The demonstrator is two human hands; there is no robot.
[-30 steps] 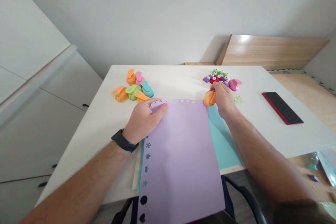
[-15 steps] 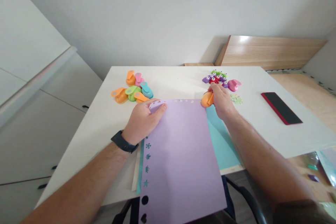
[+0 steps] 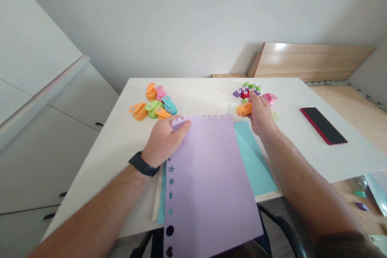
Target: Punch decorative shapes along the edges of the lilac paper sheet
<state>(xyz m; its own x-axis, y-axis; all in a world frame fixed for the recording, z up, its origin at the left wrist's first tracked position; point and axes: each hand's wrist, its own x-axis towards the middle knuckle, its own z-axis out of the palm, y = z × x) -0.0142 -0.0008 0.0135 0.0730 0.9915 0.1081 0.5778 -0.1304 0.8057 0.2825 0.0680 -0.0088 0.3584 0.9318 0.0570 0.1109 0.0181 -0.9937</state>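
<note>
A lilac paper sheet (image 3: 205, 177) lies on the white table (image 3: 121, 137), with punched shapes along its left and far edges. My left hand (image 3: 165, 139) pinches its far left corner, a black watch on the wrist. My right hand (image 3: 260, 115) is closed on an orange paper punch (image 3: 243, 109), which sits on the table just past the sheet's far right corner. A turquoise sheet (image 3: 252, 161) lies under the lilac one.
Several coloured punches (image 3: 155, 102) cluster at the far left, and small punches (image 3: 249, 89) with a pink one (image 3: 269, 97) at the far right. A red-and-black phone (image 3: 323, 125) lies to the right. Wooden boards (image 3: 308, 60) lean behind the table.
My right hand has drawn the orange punch off the lilac sheet's far right corner, a little away and to the right. The sheet has turned slightly. My left hand keeps its hold.
</note>
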